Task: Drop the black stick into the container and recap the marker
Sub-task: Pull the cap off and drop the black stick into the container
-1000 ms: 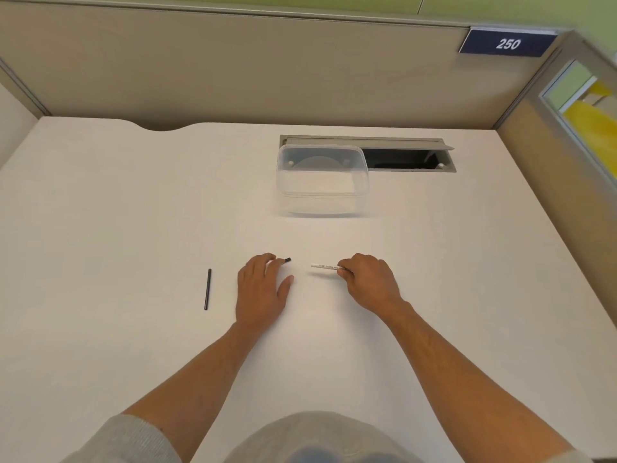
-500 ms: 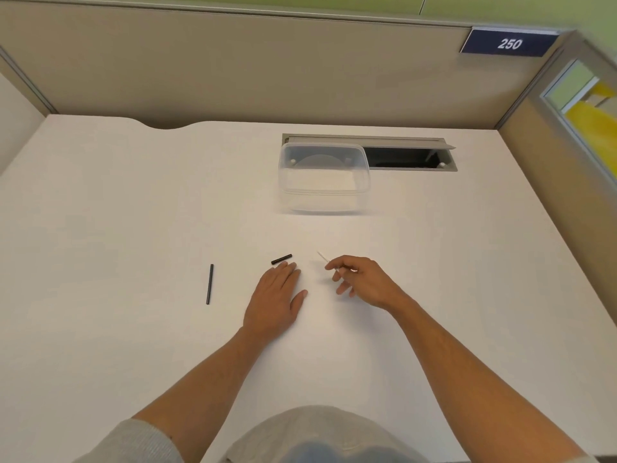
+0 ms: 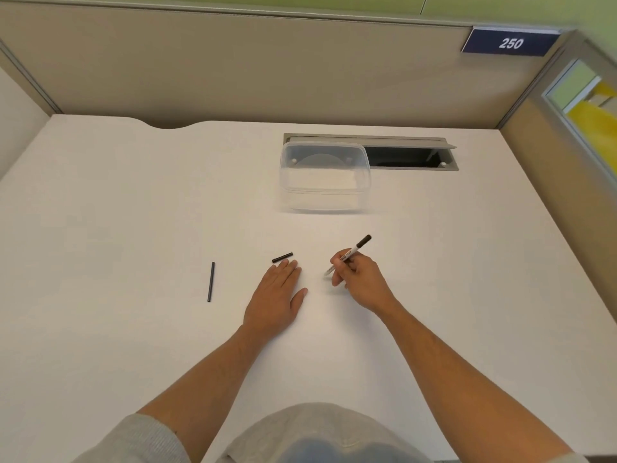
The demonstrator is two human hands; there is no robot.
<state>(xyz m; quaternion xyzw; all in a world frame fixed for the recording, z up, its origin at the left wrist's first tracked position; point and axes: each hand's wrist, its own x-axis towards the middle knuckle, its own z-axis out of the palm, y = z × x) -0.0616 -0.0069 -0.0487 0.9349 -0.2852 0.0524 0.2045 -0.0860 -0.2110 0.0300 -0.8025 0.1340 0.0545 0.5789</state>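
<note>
Your black stick lies flat on the white desk, well to the left of both hands and untouched. The marker is gripped in your right hand, fingers curled tight around its white barrel, its dark end tilted up and away from you (which end is the tip is too small to tell). Its black cap lies on the desk just beyond the fingertips of your left hand, which rests palm down, fingers straight and close together, holding nothing. Farther back, the clear container stands open, beside the grey cable hatch.
</note>
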